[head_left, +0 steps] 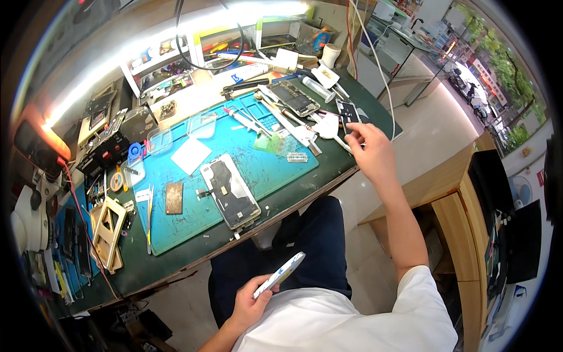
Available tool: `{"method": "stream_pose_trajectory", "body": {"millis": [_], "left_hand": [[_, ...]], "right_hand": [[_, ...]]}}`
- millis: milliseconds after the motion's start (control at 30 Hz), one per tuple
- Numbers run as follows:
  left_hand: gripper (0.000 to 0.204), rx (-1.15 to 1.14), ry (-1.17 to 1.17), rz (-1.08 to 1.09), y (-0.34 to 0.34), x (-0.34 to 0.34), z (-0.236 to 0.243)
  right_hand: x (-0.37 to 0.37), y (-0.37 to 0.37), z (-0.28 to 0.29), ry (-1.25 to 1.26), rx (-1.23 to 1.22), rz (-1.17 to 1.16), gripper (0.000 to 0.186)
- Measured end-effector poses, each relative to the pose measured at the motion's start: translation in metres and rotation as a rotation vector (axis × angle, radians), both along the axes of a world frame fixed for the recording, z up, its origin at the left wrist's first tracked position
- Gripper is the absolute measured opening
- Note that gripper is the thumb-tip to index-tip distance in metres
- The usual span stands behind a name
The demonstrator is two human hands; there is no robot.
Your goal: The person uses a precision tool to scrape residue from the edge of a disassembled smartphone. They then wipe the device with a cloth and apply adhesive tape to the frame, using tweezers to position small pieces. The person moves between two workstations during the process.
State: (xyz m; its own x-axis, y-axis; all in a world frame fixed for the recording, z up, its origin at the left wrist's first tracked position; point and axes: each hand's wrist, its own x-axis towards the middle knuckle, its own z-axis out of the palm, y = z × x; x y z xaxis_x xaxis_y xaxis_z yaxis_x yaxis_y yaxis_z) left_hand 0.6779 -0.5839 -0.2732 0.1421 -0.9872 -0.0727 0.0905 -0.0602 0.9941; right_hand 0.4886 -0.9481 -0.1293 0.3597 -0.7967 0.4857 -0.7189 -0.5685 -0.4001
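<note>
Above my lap, my left hand (251,302) is closed around the lower end of a slim white slab (281,273), phone-like in shape, with blue marks along it. It is tilted and seen nearly edge-on. My right hand (373,151) reaches to the desk's right end, with fingers bent and thumb and forefinger apart. Its fingertips are by the lower edge of a small black phone part (347,110); whether they touch it I cannot tell. A disassembled phone (230,192) lies on the blue work mat (176,232), beside a brown rectangular plate (174,198).
An opened phone frame (294,98), a syringe (317,89) and white tools crowd the desk's far right. A white square sheet (191,155), clear trays (202,125) and tweezers (151,220) lie on the mat. Beige frames (109,232) stand at left, a wooden cabinet (434,182) at right.
</note>
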Motion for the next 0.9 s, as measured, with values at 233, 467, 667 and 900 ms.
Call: {"method": "stream_pose_trajectory", "body": {"millis": [233, 467, 667, 900], "left_hand": [[0.032, 0.106, -0.080, 0.014, -0.016, 0.003, 0.023], [0.028, -0.079, -0.368, 0.102, -0.045, 0.014, 0.040], [0.024, 0.012, -0.252, 0.228, -0.036, 0.010, 0.039], [0.026, -0.045, -0.258, 0.248, -0.037, 0.010, 0.039]], "right_hand": [[0.015, -0.033, -0.016, 0.164, -0.083, 0.061, 0.021], [0.032, -0.135, -0.017, 0.463, -0.165, 0.304, 0.023], [0.043, -0.170, 0.006, 0.336, 0.489, 0.151, 0.027], [0.033, -0.178, -0.010, -0.204, 0.297, 0.219, 0.029]]}}
